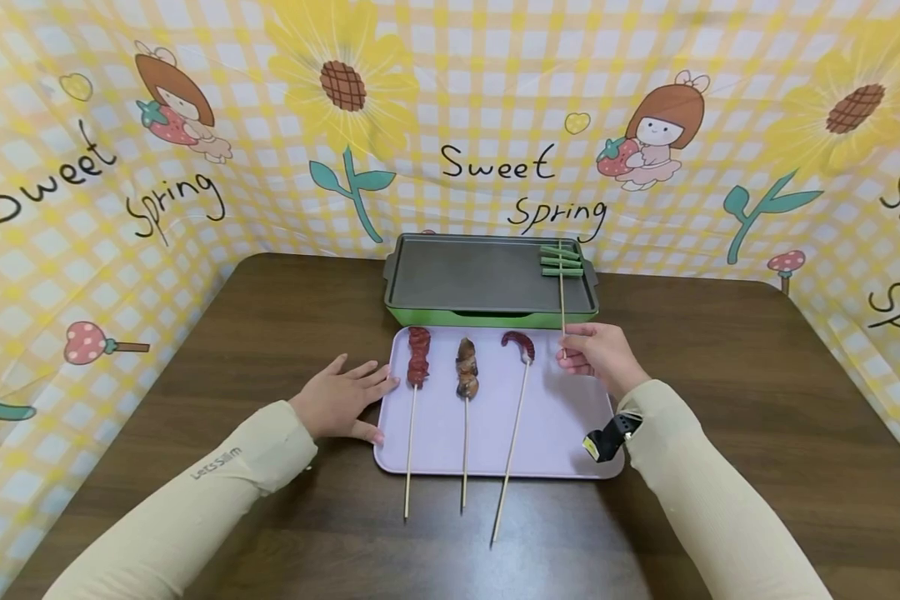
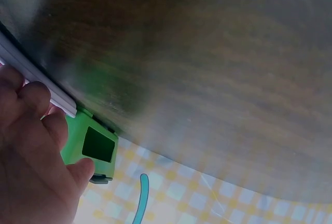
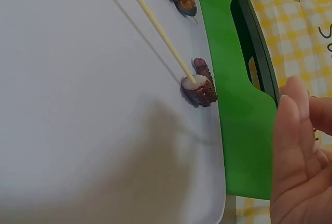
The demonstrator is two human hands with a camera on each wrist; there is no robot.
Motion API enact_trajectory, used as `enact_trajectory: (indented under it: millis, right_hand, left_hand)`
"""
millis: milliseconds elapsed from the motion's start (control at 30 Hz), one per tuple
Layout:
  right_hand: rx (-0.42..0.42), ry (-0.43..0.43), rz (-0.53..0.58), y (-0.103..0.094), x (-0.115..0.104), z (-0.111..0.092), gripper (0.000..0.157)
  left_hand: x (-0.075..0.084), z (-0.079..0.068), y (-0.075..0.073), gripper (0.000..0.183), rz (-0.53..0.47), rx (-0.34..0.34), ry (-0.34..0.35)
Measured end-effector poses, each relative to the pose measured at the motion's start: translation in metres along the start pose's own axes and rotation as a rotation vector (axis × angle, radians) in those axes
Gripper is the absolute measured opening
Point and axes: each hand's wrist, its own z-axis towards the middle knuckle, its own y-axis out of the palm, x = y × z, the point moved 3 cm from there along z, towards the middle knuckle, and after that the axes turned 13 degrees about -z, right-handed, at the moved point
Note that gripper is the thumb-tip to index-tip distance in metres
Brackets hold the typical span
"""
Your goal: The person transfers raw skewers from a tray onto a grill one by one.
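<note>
My right hand [image 1: 603, 357] pinches the lower stick of a skewer of green vegetable pieces [image 1: 562, 268]. The green pieces are over the right end of a dark griddle plate [image 1: 465, 275]. With fingers spread, my left hand [image 1: 341, 402] rests at the left edge of a pale purple tray [image 1: 570, 429]. On this tray, from left to right, lie a red meat skewer [image 1: 418, 358], a brown skewer [image 1: 467, 371] and an octopus tentacle skewer [image 1: 521, 342]. The tentacle [image 3: 201, 92] also shows in the right wrist view, where the held stick is hidden behind my fingers.
The griddle stands on a green base [image 1: 420, 317] just behind the tray. Three stick ends hang past the tray's front edge over the brown wooden table [image 1: 330, 508]. A yellow checked cloth [image 1: 465, 100] with printed sunflowers stands behind the table and along its sides.
</note>
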Motion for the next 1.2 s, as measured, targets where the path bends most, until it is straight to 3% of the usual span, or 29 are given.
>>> enact_trajectory:
  millis: [167,400,933,1200]
  right_hand:
    - [0.014,-0.003,0.033,-0.001,0.003,-0.004,0.049]
    - [0.023,0.053,-0.033,0.003,0.015,-0.019,0.059]
    - [-0.269,-0.002,-0.054,0.043,0.055,-0.089,0.052]
    - [-0.375,0.003,-0.013,0.064,0.064,-0.108,0.052]
  left_hand:
    - [-0.002,0.002,0.002,0.088,0.005,-0.002,-0.004]
    - [-0.002,0.005,0.002,0.089,-0.001,-0.006,0.0]
    - [0.001,0.003,-0.002,0.088,0.0,-0.022,-0.001]
    - [0.0,0.004,-0.002,0.088,0.01,-0.016,-0.003]
